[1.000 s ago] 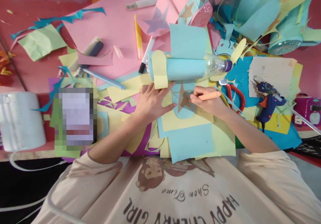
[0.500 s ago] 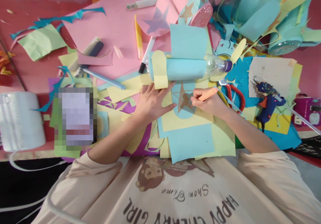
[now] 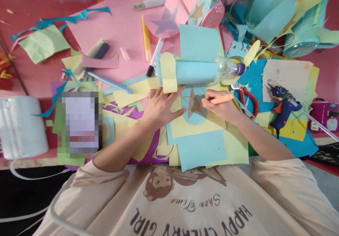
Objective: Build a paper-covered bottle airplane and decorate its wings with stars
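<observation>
My right hand (image 3: 219, 103) is closed around an orange marker (image 3: 225, 98), its tip at a partly coloured brown-orange star (image 3: 194, 105). The star is drawn on a light blue paper piece with a rounded lower end (image 3: 194, 119), lying on pale yellow sheets (image 3: 214, 125). To the left, my left hand (image 3: 162, 105) lies flat, fingers spread, with its thumb and index finger at the blue piece's left edge. Just beyond both hands rests a plastic bottle (image 3: 225, 69) wrapped in light blue paper with a yellow strip (image 3: 168, 72) across it.
Red-handled scissors (image 3: 250, 103) and a blue glue gun (image 3: 283, 110) lie to the right. A blurred-out rectangle (image 3: 81, 123) and a white case (image 3: 22, 126) are at left. Markers, including a yellow one (image 3: 146, 38), and paper scraps cover the pink sheet (image 3: 122, 24) beyond.
The orange marker has tilted, its back end swinging to the right and slightly down. My right hand has shifted slightly over the star; my left hand stays put.
</observation>
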Tool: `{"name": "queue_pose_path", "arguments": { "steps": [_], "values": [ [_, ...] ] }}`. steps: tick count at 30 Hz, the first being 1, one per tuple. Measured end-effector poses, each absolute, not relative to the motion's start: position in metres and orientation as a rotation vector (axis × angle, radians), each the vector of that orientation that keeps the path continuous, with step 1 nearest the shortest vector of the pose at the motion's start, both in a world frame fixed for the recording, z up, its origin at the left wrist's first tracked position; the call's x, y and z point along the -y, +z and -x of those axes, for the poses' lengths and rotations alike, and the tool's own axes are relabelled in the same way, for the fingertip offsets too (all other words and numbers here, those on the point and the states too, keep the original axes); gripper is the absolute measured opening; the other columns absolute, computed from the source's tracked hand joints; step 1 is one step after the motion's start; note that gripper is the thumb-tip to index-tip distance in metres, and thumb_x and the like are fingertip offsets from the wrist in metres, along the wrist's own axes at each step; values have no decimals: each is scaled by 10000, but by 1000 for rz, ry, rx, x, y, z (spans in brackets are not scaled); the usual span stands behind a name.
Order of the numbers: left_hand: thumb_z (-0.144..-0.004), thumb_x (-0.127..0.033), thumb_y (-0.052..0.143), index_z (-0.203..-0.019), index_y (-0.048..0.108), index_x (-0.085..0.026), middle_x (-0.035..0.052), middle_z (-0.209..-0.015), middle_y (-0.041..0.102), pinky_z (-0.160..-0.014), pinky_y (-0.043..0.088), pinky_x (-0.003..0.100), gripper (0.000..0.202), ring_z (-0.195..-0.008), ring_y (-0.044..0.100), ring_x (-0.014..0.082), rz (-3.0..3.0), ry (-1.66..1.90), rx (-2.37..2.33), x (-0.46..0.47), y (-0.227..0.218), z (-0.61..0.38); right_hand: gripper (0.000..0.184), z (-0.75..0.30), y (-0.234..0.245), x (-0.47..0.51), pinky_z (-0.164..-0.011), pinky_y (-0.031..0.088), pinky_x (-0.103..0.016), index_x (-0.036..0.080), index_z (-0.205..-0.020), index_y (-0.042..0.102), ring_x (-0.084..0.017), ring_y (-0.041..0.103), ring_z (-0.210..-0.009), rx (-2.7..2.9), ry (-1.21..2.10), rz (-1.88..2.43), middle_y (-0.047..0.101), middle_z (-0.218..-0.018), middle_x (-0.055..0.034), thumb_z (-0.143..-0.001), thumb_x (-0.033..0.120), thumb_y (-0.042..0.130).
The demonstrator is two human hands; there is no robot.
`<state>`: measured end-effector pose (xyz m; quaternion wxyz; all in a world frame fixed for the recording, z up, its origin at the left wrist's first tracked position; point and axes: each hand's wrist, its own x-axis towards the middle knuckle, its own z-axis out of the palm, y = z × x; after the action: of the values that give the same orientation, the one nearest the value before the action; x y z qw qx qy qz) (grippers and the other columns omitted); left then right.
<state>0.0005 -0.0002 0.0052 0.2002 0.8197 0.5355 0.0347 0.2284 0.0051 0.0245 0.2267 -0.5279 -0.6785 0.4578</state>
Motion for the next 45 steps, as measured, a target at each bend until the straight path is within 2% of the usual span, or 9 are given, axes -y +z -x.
{"name": "queue_pose_path", "arguments": {
  "steps": [5,13,21,28,38,45],
  "values": [
    [-859,-463,572,-1466,421,-266,95,-1280,645,-972,358,480,656,-1203,506,359,-2295,99,-1495,0,6,0,322,-230,23,-4,-499,233,-248,204,-549,324,-84,392,-532,1877,1367,1469,361,-537,48,-783,203,546],
    [-850,-469,578,-1462,426,-272,99,-1174,684,-928,367,467,661,-1146,527,356,-2302,103,-1505,0,6,-1,325,-228,23,-3,-492,180,-273,201,-510,291,-69,326,-485,1958,1423,1436,341,-495,50,-737,172,520],
    [-859,-475,575,-1475,403,-270,105,-1196,671,-941,355,474,672,-1159,522,365,-2281,80,-1498,0,5,0,342,-228,22,-3,-492,206,-263,204,-529,284,-75,353,-497,1878,1463,1432,317,-512,52,-760,209,537],
    [-856,-465,573,-1473,407,-273,96,-1166,682,-945,358,465,667,-1170,515,353,-2300,83,-1502,0,5,-1,322,-230,22,-3,-495,204,-271,202,-519,296,-75,363,-499,1943,1426,1436,359,-504,45,-756,193,513],
    [-860,-469,575,-1477,402,-267,101,-1173,681,-952,351,469,672,-1164,525,356,-2291,73,-1494,0,6,-1,332,-230,19,-3,-492,190,-270,204,-533,279,-78,363,-500,1902,1431,1446,327,-517,47,-763,184,517],
    [-857,-462,582,-1474,406,-267,94,-1235,663,-962,350,470,670,-1178,521,355,-2280,67,-1503,-1,7,-1,331,-229,23,-3,-506,262,-250,210,-570,306,-85,385,-544,1875,1352,1433,344,-550,50,-802,200,541]
  ]
}}
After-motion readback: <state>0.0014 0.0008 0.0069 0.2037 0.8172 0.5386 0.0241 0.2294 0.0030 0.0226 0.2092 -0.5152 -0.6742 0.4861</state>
